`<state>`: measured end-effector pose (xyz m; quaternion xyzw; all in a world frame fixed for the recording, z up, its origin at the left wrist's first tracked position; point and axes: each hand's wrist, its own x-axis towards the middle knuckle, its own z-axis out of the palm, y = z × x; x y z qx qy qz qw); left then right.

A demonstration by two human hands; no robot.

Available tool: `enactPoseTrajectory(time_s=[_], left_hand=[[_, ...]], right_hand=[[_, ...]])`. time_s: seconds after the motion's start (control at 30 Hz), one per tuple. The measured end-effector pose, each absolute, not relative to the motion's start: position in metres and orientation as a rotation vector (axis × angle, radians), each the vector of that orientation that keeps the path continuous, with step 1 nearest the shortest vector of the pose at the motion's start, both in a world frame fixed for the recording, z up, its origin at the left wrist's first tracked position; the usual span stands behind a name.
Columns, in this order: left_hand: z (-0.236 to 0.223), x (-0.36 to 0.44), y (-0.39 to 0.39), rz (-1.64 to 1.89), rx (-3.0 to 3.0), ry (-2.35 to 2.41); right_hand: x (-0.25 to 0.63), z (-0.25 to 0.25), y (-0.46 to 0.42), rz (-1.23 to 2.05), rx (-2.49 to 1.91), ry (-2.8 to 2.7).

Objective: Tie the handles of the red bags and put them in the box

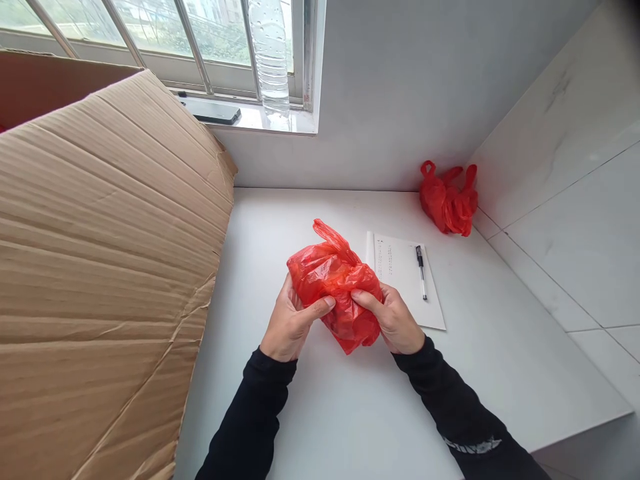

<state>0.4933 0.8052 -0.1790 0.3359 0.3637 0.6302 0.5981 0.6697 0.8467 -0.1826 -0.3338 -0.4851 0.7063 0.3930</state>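
Between my hands is a crumpled red plastic bag point(345, 277), held above the white tabletop with one handle loop sticking up at its far side. My left hand point(295, 320) grips its left side, thumb pressed on top and the other fingers underneath. On the right side my right hand point(393, 317) grips it the same way, with the thumb near the bag's middle. Something gives the bag bulk, but the red film hides what it is. Just beyond my right hand lies a sheet of paper or notebook point(403, 293) with handwriting, and a black-capped pen point(421, 273) rests on it.
A large cardboard box point(110, 267) fills the left side. A second red plastic bag point(449, 200) sits in the back right corner against the tiled wall point(570, 200). On the window sill stand a clear water bottle point(273, 60) and a flat dark phone-like object point(215, 112).
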Motion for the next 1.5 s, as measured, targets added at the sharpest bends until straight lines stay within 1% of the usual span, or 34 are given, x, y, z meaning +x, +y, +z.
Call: enactPoseTrajectory(time_s=[0.5,0.7,1.03,1.2,1.5], left_hand=[[-0.184,0.493,0.808,1.472,0.742,0.924],[-0.183,0.495,0.807,1.496,0.706,0.94],[-0.179,0.501,0.807,1.53,0.678,0.919],[-0.185,0.5,0.809,1.557,0.613,0.997],[-0.18,0.502,0.806,1.575,0.587,0.938]], right_hand=[[0.67,-0.189,0.848,1.765,-0.906,-1.265],[0.67,-0.183,0.846,1.766,-0.937,-1.327],[0.668,-0.177,0.844,1.706,-0.916,-1.462],[0.666,-0.177,0.841,1.738,-0.864,-1.477],[0.666,-0.175,0.84,1.755,-0.835,-1.459]])
